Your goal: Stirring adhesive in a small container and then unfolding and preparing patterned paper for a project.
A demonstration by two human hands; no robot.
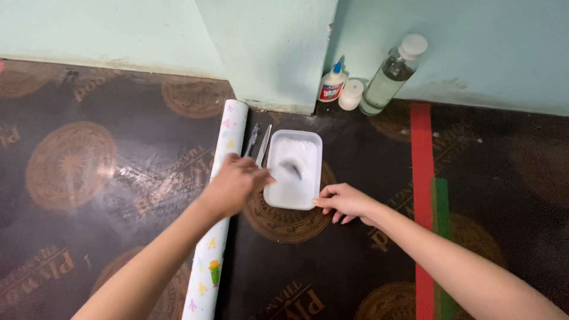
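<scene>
A white rectangular container [309, 142] with white paste inside sits on the dark floor. My left hand [236, 184] is closed on a stirring tool [290, 169] that is blurred with motion inside the container. My right hand [345, 201] rests on the floor, its fingertips touching the container's near right corner. My left forearm crosses over a roll of white patterned paper [216, 249] lying along the floor.
A pen [252, 140] and a slim metal tool [264, 144] lie between the roll and the container. By the wall stand a small glue bottle [332, 85], a white cap [351, 94] and a clear bottle of liquid [390, 74]. Red and green tape strips [422, 178] run along the floor at right.
</scene>
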